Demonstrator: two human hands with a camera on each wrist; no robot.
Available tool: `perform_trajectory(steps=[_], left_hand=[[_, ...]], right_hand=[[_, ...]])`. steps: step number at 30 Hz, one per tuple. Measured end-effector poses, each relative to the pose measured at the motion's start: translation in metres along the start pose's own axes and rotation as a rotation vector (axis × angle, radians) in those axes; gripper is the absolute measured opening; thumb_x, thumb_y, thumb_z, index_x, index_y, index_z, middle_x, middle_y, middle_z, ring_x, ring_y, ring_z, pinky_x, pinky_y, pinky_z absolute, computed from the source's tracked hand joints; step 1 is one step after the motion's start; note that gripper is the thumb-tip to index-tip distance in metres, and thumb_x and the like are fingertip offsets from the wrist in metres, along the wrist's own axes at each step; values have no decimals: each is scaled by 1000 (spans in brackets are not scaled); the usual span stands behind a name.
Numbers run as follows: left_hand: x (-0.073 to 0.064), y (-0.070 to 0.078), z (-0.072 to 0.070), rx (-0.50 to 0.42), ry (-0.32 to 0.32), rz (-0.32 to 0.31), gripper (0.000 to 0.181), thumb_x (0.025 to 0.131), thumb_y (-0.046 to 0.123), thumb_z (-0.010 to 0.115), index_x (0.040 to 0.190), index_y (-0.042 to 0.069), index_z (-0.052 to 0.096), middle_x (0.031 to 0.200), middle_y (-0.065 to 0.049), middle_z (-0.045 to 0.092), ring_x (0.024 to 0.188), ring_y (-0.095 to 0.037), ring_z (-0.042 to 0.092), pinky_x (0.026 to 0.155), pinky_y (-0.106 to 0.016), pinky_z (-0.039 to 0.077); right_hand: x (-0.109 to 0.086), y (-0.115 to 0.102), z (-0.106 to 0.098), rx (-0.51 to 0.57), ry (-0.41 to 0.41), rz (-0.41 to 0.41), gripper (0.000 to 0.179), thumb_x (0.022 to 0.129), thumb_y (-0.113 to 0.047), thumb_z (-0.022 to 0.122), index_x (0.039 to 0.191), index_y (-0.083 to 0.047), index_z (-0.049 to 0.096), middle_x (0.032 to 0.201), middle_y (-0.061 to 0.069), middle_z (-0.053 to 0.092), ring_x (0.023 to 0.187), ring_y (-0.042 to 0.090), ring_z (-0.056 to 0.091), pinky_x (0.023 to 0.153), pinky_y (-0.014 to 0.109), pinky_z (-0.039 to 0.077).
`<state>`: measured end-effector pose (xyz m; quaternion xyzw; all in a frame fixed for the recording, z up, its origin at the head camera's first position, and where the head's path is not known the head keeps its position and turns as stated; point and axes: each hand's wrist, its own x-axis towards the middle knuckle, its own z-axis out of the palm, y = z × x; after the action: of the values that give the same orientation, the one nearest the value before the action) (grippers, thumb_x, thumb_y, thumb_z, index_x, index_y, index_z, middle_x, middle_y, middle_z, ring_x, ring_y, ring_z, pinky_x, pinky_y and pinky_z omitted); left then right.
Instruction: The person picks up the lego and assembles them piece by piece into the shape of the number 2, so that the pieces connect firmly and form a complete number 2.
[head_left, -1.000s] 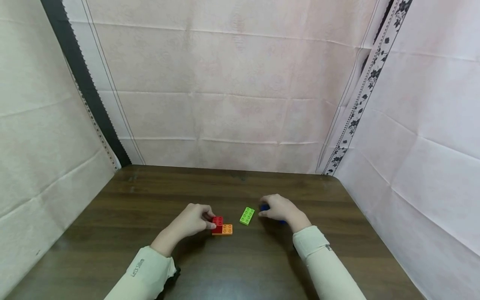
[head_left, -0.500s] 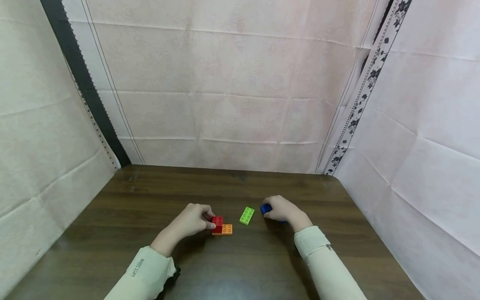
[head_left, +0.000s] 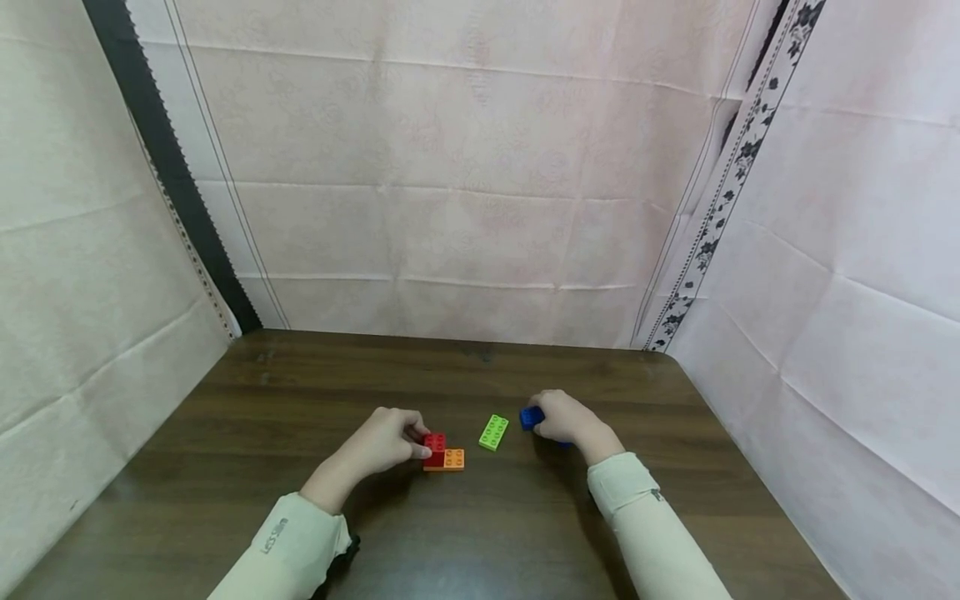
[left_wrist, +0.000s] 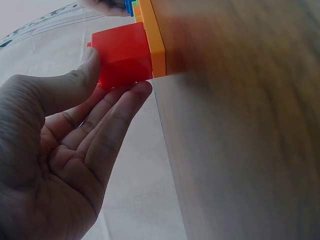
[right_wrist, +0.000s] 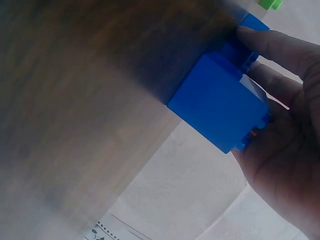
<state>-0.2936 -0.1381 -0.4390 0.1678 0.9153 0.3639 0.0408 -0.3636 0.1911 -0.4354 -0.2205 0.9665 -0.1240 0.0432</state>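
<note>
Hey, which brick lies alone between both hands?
The green brick, touching no other; the left hand grips the red brick atop the orange brick, the right hand a blue brick.

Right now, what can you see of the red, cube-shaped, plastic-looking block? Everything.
The glossy red block has smooth sides and raised studs on top. It sits upright on the left part of a flat, orange, plastic-looking studded brick. The left hand pinches it between thumb and fingers. Whether it's fully pressed down, I can't tell.
</note>
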Motion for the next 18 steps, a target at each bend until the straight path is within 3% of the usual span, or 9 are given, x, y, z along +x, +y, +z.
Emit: perform_trajectory(steps=[18], left_hand=[[-1,1,1,2,2,-7,17,84,19,83,97,15,73,89,5,70,81,-12,63,72,-34,56]], right_hand=[[2,-4,2,-2,16,-22,34,90,-15,76,121,-6,67,117,10,68,110,27,63,94,46,52]])
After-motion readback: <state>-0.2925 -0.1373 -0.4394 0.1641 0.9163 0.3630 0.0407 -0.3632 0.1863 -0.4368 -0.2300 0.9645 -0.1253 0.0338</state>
